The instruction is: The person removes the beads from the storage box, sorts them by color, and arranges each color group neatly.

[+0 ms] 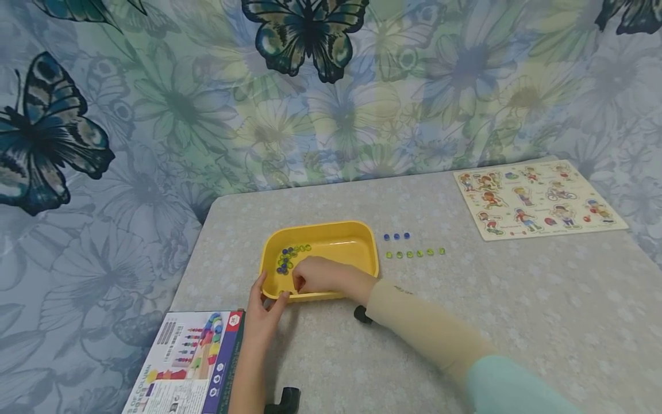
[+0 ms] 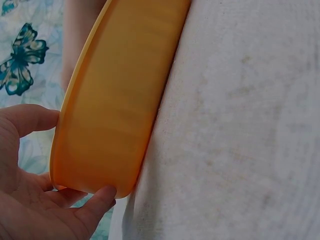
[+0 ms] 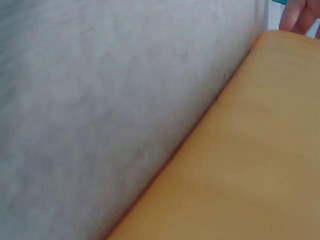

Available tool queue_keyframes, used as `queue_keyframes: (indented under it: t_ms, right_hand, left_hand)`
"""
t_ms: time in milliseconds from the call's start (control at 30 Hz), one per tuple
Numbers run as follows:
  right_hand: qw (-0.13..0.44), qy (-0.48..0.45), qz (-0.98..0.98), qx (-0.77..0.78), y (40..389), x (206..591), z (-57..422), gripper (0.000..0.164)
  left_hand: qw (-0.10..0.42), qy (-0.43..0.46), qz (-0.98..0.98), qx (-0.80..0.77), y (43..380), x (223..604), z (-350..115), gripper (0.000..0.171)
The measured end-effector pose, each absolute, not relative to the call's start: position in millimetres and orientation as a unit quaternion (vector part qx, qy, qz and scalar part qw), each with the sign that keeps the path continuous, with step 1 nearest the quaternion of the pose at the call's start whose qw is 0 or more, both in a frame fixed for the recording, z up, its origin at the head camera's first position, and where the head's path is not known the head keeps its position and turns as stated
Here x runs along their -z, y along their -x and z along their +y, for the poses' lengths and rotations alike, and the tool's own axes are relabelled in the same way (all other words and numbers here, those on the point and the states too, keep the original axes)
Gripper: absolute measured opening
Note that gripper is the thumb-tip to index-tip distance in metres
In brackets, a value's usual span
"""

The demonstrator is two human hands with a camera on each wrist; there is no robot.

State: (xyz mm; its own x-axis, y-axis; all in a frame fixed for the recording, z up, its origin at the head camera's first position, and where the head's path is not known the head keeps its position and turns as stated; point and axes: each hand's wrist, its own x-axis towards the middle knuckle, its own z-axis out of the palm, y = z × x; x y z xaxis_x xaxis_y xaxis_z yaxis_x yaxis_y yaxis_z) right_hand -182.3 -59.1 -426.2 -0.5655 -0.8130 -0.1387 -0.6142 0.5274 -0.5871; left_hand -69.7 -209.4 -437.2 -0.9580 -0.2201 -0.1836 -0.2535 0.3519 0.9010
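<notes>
Gripping the near-left corner of the yellow tray (image 1: 343,248), the left hand (image 1: 265,310) has it on the tabletop (image 1: 351,362)! The right hand (image 1: 318,275) curls inside, blocking its fingertips, so I can't tell if it's holding anything. Loose beads (image 1: 285,261) crowd the left; blue beads (image 1: 396,236) and green beads (image 1: 410,255) line up right, the picture board (image 1: 540,201) beyond. Boxed toy (image 1: 181,359) beside the left forearm!

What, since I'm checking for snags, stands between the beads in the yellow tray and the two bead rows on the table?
The yellow tray's right wall stands between the loose beads and both the blue row and green row; the right hand is just beside those beads. Beyond that wall, nothing visible does.
</notes>
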Motion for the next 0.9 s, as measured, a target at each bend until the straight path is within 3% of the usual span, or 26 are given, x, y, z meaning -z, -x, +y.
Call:
queue_keyframes:
  t_ms: [233, 533, 900]
  right_hand:
    - [0.143, 0.441, 0.841, 0.279, 188, 411, -30, 0.011]
    - [0.107, 0.407, 0.847, 0.324, 197, 381, 35, 0.01]
    - [0.07, 0.258, 0.9, 0.343, 230, 392, 148, 0.016]
  left_hand:
    - [0.016, 0.156, 0.823, -0.546, 69, 437, -208, 0.072]
    - [0.032, 0.177, 0.82, -0.543, 70, 437, -207, 0.073]
    - [0.031, 0.174, 0.817, -0.549, 70, 437, -209, 0.073]
